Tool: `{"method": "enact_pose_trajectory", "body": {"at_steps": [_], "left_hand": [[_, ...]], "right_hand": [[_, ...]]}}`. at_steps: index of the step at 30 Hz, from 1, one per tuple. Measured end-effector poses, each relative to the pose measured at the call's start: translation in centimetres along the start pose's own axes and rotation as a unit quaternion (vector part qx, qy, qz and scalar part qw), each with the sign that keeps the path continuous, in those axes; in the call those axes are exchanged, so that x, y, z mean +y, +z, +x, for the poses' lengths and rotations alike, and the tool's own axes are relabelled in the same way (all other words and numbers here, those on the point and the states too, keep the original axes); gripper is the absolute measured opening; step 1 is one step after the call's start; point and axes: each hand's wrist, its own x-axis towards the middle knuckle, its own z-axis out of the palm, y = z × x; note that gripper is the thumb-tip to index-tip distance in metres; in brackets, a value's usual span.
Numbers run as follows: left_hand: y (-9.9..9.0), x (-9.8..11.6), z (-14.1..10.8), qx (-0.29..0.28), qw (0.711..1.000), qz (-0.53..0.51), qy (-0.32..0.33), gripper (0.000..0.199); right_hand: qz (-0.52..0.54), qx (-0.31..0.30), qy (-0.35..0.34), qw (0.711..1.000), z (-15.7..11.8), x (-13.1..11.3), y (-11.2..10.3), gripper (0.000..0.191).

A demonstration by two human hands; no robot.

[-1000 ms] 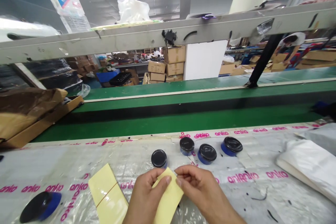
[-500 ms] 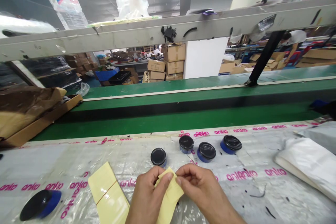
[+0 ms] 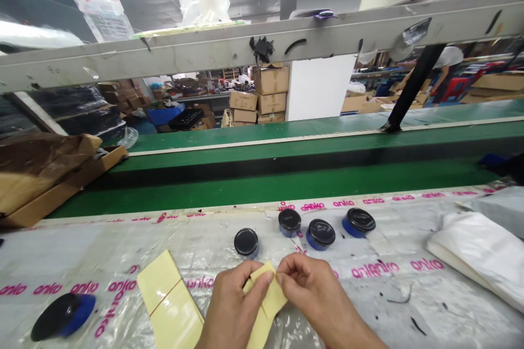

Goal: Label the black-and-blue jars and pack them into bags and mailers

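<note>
left hand (image 3: pixel 235 300) and right hand (image 3: pixel 315 289) at a yellow slip (image 3: pixel 275 297), above the table (image 3: pixel 393 305).
at far left a black-and-blue tub (image 3: pixel 63 316) lies on the table, then a yellow stack (image 3: pixel 170 305) crossed by a thin brown line; the left hand is closed, thumb pressing the slip against its fingers; beyond the slip sit four more tubs (image 3: pixel 321 233); the right hand is curled, fingertips at the slip's right edge, whether pinching it i cannot tell; at far right, a white sheet (image 3: pixel 478 256).
</note>
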Motion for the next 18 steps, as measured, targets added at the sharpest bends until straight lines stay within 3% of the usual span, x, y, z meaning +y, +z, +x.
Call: {"method": "enact_pose_trajectory", "body": {"at_steps": [6, 18], "left_hand": [[0.1, -0.2, 0.4, -0.018, 0.999, 0.034, -0.015, 0.012], [0.4, -1.2, 0.1, 0.019, 0.987, 0.157, 0.038, 0.017]], "right_hand": [[-0.026, 0.000, -0.001, 1.000, 0.0, 0.0, -0.1, 0.012], [-0.087, -0.006, -0.024, 0.996, -0.5, -0.4, 0.0, 0.014]]}}
